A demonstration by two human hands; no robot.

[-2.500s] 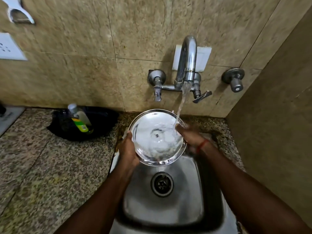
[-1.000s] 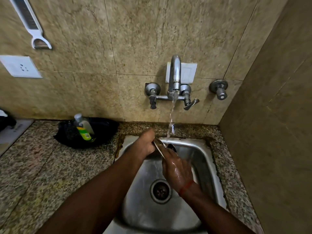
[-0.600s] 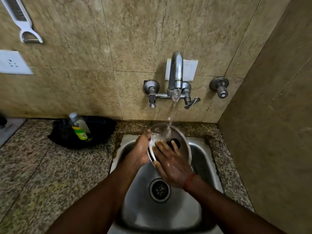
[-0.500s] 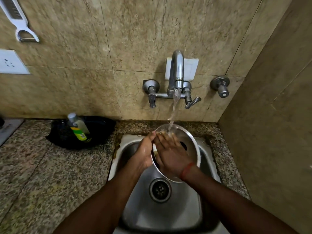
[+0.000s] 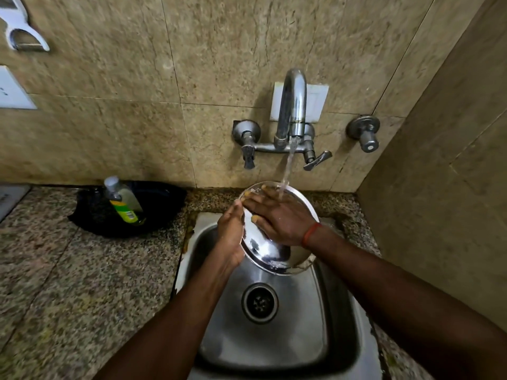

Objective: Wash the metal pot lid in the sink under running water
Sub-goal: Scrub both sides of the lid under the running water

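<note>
Looking down from the head camera, two bare forearms reach over a steel sink (image 5: 323,319) set in a speckled counter (image 5: 82,283). A round metal lid (image 5: 274,253) is held tilted above the basin, just in front of the tiled wall, its far edge raised toward the tap (image 5: 292,105). The left hand (image 5: 231,234) grips the lid's left rim, fingers curled behind the rim and mostly hidden, thumb along the near edge. The right hand (image 5: 277,218) lies flat on the lid's upper face, fingers (image 5: 255,200) slightly spread and pointing left, covering the lid's middle; a red thread circles that wrist. Water (image 5: 288,171) falls in a thin stream from the tap onto the right hand's knuckles near the lid's far rim. The lid's lower, shiny part shows below the palm, above the drain (image 5: 259,303). Left of the sink, a bottle (image 5: 122,200) with a green label leans in a black dish (image 5: 153,204).
</note>
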